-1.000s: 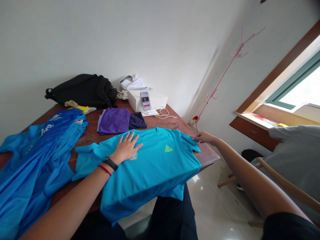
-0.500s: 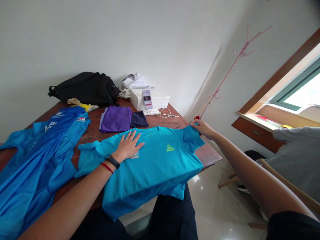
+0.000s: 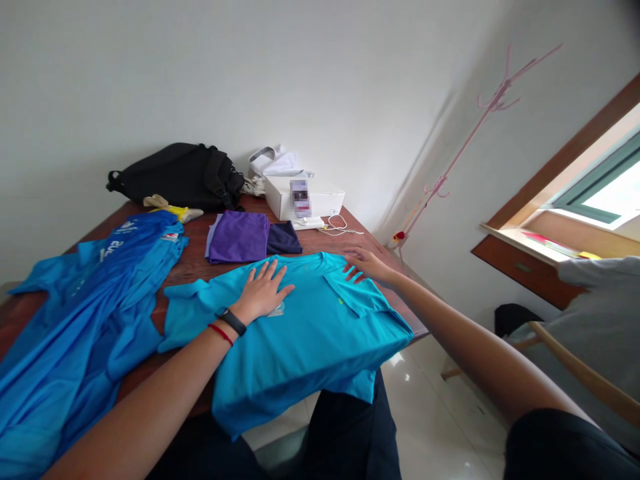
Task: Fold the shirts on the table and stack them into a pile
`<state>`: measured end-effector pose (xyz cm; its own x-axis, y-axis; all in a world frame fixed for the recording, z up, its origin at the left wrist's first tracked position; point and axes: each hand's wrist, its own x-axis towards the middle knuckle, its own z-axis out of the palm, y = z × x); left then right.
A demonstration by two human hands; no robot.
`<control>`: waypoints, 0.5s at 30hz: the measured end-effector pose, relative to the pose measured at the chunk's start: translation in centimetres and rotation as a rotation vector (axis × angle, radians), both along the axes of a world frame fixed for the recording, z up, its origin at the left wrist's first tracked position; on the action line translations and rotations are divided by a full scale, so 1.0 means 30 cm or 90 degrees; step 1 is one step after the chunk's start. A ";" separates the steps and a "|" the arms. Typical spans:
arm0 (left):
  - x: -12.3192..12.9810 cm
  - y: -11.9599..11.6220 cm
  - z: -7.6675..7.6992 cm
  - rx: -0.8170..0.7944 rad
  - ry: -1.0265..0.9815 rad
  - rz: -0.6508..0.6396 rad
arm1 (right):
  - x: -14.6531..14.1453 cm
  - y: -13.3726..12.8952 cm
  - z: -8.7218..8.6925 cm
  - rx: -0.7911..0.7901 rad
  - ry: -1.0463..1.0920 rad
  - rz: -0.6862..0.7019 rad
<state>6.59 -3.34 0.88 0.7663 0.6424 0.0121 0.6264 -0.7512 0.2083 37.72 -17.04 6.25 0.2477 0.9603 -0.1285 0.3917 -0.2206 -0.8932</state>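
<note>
A turquoise T-shirt (image 3: 310,340) lies on the wooden table (image 3: 195,233), its lower part hanging over the near edge. Its right-hand sleeve is folded inward over the chest, mostly covering the green logo. My left hand (image 3: 263,290) rests flat on the shirt's left chest, fingers spread. My right hand (image 3: 367,265) is over the folded sleeve near the collar, fingers apart and gripping nothing. Other blue shirts (image 3: 100,300) lie in a long heap at the left.
Folded purple cloth (image 3: 239,237) and dark cloth (image 3: 284,239) lie behind the shirt. Farther back are a black bag (image 3: 175,177), a white box (image 3: 325,197) and a cable. A pink coat rack (image 3: 465,143) stands right, near a seated person in grey (image 3: 600,333).
My right hand has moved left and inward, folding the sleeve over the chest, and its fingers have opened off the fabric. My left hand stays on the shirt. The view has shifted slightly.
</note>
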 end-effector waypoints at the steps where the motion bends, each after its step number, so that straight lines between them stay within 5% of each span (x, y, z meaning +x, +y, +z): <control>1: 0.000 0.000 0.000 -0.002 -0.001 0.000 | 0.019 -0.001 -0.013 0.010 -0.013 -0.011; 7: 0.000 0.000 -0.003 0.004 0.002 0.001 | 0.129 -0.038 -0.078 0.076 -0.221 -0.068; 15: 0.002 0.001 -0.003 0.022 0.006 0.003 | 0.040 -0.142 -0.254 0.079 -0.461 0.021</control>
<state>6.66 -3.32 0.79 0.7638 0.6449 0.0269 0.6314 -0.7552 0.1762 38.93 -21.30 -1.38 0.2005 0.9655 0.1664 0.8975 -0.1129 -0.4263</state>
